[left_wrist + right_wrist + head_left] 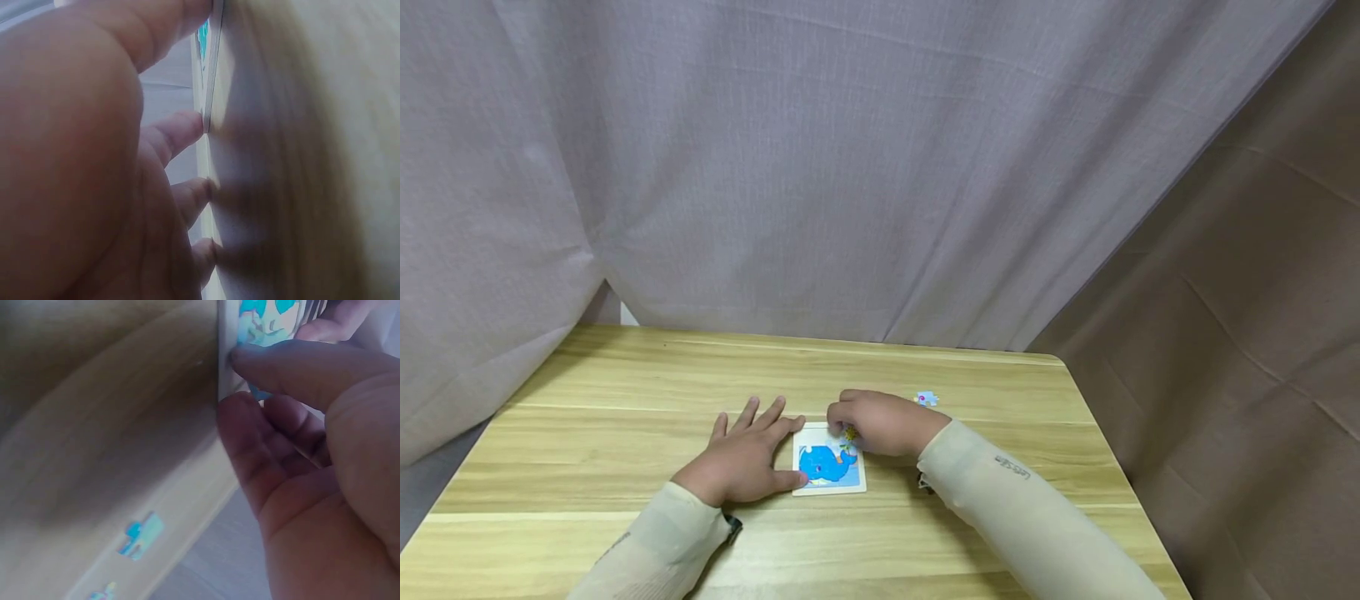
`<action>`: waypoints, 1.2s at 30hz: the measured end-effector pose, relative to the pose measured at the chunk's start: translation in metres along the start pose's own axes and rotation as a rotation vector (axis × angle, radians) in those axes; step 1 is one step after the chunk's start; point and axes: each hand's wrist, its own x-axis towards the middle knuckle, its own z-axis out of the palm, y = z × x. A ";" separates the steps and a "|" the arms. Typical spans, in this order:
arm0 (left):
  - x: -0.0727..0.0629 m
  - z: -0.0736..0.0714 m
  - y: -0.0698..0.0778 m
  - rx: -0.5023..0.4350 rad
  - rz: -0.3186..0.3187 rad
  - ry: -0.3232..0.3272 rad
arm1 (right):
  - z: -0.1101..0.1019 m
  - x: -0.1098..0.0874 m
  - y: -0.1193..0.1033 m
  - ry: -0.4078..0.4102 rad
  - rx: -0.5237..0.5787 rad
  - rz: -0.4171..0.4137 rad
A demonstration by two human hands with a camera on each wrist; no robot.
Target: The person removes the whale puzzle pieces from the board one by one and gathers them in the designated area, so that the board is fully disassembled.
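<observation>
A small white-framed jigsaw puzzle (829, 492) with a blue whale picture lies on the table. My left hand (743, 460) is spread flat beside it, thumb on the lower left corner and forefinger at the upper left corner. My right hand (880, 421) bends over the upper right part of the puzzle. Its thumb and fingers pinch a puzzle piece (257, 394), of which only a bluish bit shows between them. A yellow and green patch of picture (850, 434) shows just under those fingers. The upper left of the tray is bare white.
A loose light-blue puzzle piece (928, 398) lies on the wooden table (1015, 433) behind my right wrist. Another small piece (102, 593) appears close to it in the right wrist view. Grey curtains (820, 167) hang behind the table, a brown one (1247, 333) to the right.
</observation>
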 end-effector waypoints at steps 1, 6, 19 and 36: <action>0.000 0.000 0.000 0.000 0.000 0.001 | 0.001 -0.001 0.001 0.008 0.018 -0.001; 0.000 0.000 0.001 -0.007 -0.002 0.000 | 0.005 -0.006 0.001 0.029 0.094 0.021; 0.001 0.002 -0.001 0.003 -0.005 0.004 | 0.014 -0.012 0.008 0.110 0.259 0.029; 0.002 0.002 -0.001 0.011 -0.002 0.014 | 0.004 -0.025 0.012 0.196 0.443 0.152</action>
